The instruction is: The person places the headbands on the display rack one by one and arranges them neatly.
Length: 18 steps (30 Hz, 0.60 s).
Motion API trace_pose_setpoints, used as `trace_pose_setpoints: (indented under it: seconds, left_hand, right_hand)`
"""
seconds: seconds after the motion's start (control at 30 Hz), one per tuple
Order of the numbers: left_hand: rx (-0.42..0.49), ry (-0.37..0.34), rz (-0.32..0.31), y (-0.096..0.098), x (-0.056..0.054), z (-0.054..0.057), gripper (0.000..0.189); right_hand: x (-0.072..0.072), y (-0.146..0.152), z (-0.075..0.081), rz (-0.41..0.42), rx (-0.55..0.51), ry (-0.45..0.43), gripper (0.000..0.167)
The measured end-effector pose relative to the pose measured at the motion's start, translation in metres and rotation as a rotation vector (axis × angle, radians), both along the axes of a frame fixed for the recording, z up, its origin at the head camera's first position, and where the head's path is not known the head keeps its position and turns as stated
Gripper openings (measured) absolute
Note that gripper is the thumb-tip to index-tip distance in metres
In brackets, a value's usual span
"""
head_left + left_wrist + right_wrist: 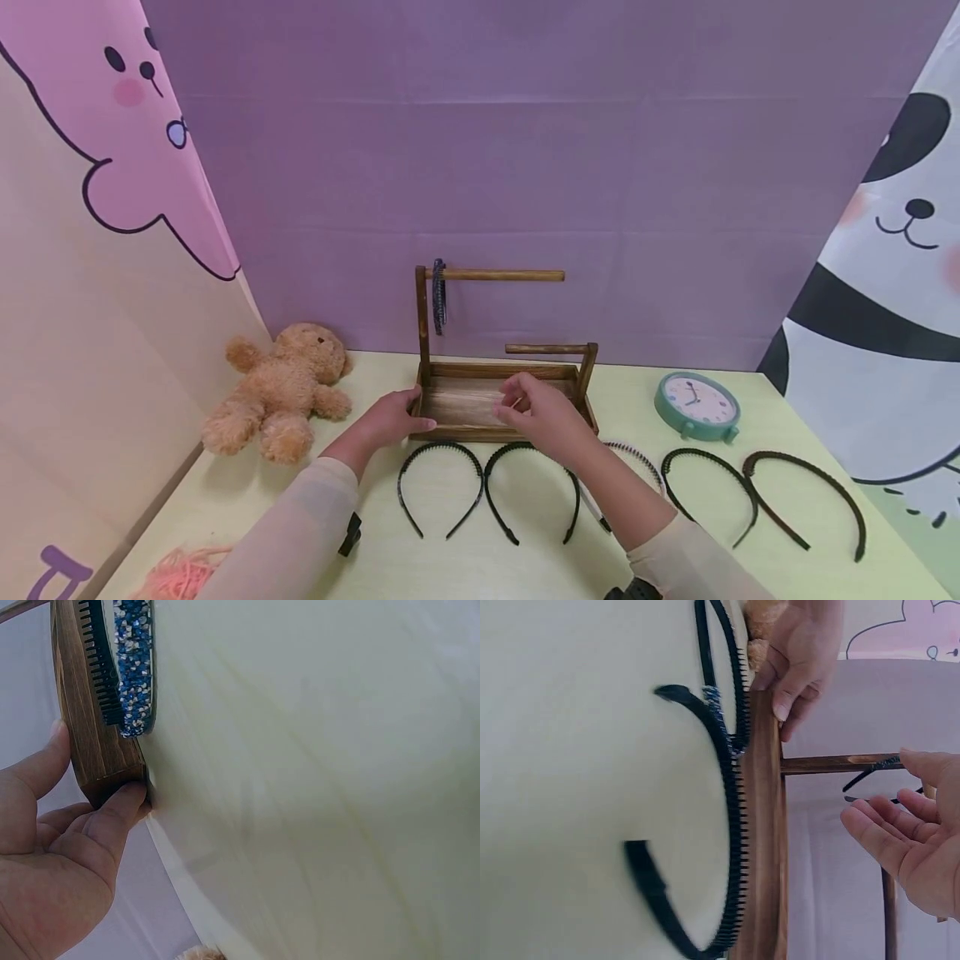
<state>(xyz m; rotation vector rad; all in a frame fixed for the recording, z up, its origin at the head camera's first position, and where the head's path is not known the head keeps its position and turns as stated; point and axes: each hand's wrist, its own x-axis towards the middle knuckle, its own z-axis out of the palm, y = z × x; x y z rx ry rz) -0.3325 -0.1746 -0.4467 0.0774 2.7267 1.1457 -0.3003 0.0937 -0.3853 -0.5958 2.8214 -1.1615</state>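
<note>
A brown wooden rack (480,434) has a shallow tray base, a tall post with a long upper bar (502,275), and a shorter post with a lower bar (543,349). My left hand (388,419) grips the tray's left end, thumb on one side and fingers at the corner in the left wrist view. Above the tray, my right hand (543,414) is held with fingers loosely bent and nothing in them. On the upper bar, near its post, hangs a dark headband (439,300). A blue-glitter headband (136,667) and a black toothed headband (735,825) lie before the tray.
Further right lie a pale beaded headband (637,457), a slim black headband (705,452) and a dark brown headband (817,472). A teal clock (697,407) stands behind them. At left are a teddy bear (281,392) and pink yarn (180,575).
</note>
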Motion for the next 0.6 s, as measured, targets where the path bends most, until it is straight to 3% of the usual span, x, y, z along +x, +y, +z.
trace_pose_setpoints:
  seconds: [0.2,0.6]
  left_hand:
    - [-0.02,0.009,-0.024,-0.001,0.0,0.0,0.077]
    - [-0.009,0.005,-0.026,-0.001,0.004,0.002,0.076]
  right_hand:
    - [0.013,0.012,-0.012,-0.019,0.044,0.021,0.035]
    - [0.04,0.074,-0.013,-0.085,0.084,0.023,0.043]
